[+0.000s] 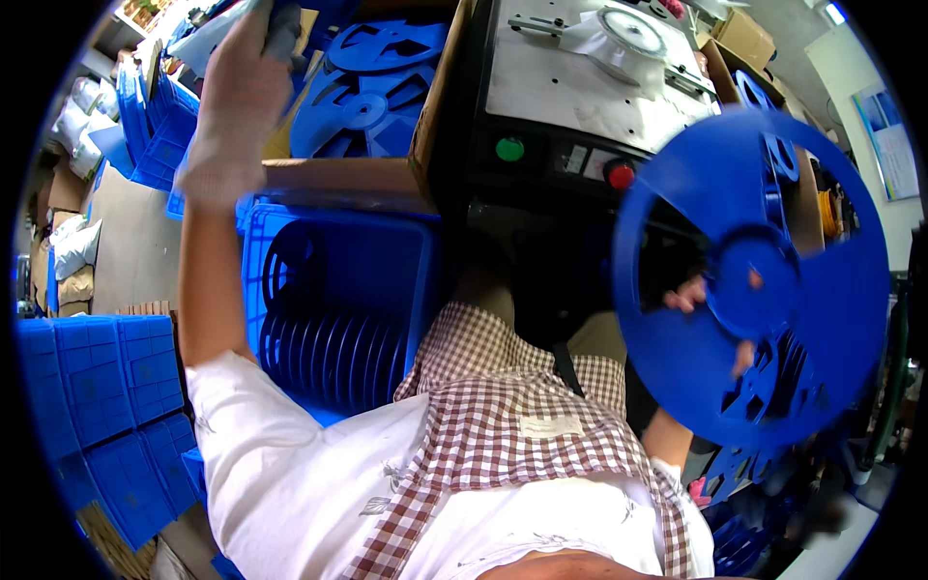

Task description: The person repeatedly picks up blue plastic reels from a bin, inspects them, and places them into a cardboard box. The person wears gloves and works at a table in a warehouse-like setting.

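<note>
A big blue reel (764, 290) is held up by the right hand (710, 324) — fingers closed through its holes, beside the machine (580, 97). The gloved left hand (237, 97) is closed on something blue above the box of reels (362, 87). It looks like a fetching step — a steady grip is needed next.

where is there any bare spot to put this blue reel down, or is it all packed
The grey machine top has bare plate left of the white disc. The cardboard box is full of blue reels, where the gloved left hand reaches. The blue crate is bare at its right, with upright reels at its left. The right hand holds the blue reel.
</note>
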